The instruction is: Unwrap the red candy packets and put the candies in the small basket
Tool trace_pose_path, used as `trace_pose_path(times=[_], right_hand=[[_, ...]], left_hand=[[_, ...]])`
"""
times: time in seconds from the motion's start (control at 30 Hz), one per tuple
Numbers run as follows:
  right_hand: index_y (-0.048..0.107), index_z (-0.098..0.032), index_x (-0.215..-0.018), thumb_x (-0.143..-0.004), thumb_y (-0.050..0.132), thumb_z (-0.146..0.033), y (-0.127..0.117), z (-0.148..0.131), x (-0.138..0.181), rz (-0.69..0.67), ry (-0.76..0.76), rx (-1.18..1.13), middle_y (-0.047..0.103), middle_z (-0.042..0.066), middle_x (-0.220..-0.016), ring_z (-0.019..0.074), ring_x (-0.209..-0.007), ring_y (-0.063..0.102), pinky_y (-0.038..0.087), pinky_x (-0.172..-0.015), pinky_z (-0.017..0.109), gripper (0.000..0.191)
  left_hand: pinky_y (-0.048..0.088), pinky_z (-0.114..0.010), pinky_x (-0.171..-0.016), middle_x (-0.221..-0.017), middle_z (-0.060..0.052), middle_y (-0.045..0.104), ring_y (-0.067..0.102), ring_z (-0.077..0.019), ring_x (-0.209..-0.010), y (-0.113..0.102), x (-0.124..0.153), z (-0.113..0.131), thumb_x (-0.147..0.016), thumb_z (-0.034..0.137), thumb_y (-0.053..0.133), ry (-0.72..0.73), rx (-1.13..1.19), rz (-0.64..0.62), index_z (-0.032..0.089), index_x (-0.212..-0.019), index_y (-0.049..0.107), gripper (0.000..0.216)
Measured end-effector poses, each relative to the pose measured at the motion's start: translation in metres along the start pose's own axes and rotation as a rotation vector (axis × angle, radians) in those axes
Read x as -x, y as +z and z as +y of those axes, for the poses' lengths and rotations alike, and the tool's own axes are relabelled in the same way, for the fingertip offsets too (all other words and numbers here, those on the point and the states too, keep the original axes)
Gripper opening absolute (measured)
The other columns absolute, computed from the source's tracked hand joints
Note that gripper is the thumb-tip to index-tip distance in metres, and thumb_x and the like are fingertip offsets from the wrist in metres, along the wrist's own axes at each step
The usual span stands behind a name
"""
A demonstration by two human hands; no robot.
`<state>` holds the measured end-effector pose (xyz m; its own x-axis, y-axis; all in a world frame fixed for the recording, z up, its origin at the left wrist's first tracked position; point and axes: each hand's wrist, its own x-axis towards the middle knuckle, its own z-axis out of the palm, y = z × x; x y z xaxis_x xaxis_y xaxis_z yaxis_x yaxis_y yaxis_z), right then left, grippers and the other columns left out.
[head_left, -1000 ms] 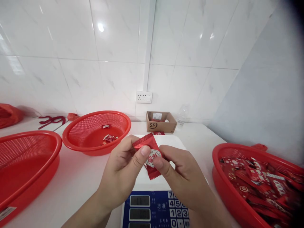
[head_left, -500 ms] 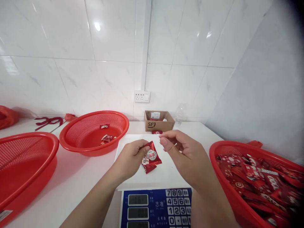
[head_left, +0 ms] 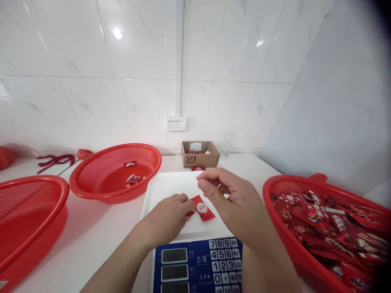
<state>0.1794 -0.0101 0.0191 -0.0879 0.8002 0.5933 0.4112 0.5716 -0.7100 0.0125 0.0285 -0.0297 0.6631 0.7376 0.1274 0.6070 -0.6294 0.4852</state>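
Note:
My left hand (head_left: 171, 215) is low over the white pan (head_left: 161, 185) of a digital scale, its fingers closed on a small red packet (head_left: 190, 213) that shows only at an edge. Beside those fingertips, a second red packet (head_left: 203, 208) with a round white label lies on the pan. Above the pan's right side, my right hand (head_left: 233, 199) holds nothing, thumb and index finger curved but apart. In front is the scale's blue keypad and display panel (head_left: 198, 260).
At right stands a red basket (head_left: 269, 195) heaped with red packets. Two more red baskets (head_left: 76, 179) are at left, the farther one holding several packets. A cardboard box (head_left: 201, 160), a clear plastic bottle (head_left: 226, 144) and a dark red ribbon (head_left: 55, 161) sit along the wall.
My left hand has lowered to the pan, and one of its two packets now lies there out of its fingers. My right hand keeps much the same pose. The view has shifted slightly.

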Motion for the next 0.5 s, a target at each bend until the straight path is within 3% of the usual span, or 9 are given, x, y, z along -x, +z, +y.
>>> trace_pose_path(times=[0.17,0.3,0.43,0.5], right_hand=[[0.065,-0.021,-0.083,-0.092,0.057,-0.023,-0.002,-0.003,0.006,0.068,-0.004,0.013,0.064,-0.003,-0.071,0.0105,-0.061,0.058,0.044,-0.049,0.018,0.012],[0.065,-0.020,-0.091,-0.094,0.055,-0.027,-0.016,0.002,0.019,0.098,0.068,0.198,0.069,0.000,-0.085,0.0137,-0.077,0.064,0.049,-0.058,0.021,0.013],[0.066,-0.019,-0.095,-0.093,0.057,-0.022,-0.059,0.026,0.041,0.068,0.241,0.468,0.071,0.003,-0.093,0.0169,-0.084,0.065,0.052,-0.069,0.027,0.009],[0.066,-0.016,-0.097,-0.093,0.057,-0.018,-0.089,0.043,0.053,0.076,0.348,0.612,0.070,0.006,-0.099,0.0202,-0.092,0.064,0.051,-0.084,0.036,0.009]], left_hand=[[0.049,-0.032,-0.072,-0.090,-0.006,0.067,0.064,-0.0227,-0.083,-0.009,0.004,0.005,-0.089,0.014,0.043,0.020,-0.051,-0.030,0.021,-0.082,0.063,0.023],[0.048,-0.037,-0.085,-0.112,-0.008,0.066,0.063,-0.0270,-0.102,-0.016,0.007,0.005,-0.095,0.028,0.040,0.037,-0.040,0.093,0.023,-0.103,0.061,0.023],[0.052,-0.032,-0.076,-0.115,-0.006,0.070,0.066,-0.0297,-0.102,-0.020,0.009,-0.001,-0.090,0.045,0.048,0.086,-0.038,0.240,0.029,-0.105,0.065,0.028],[0.053,-0.028,-0.063,-0.105,-0.003,0.073,0.070,-0.0246,-0.078,-0.021,0.014,0.001,-0.086,0.050,0.053,0.074,-0.003,0.309,0.030,-0.103,0.067,0.030]])
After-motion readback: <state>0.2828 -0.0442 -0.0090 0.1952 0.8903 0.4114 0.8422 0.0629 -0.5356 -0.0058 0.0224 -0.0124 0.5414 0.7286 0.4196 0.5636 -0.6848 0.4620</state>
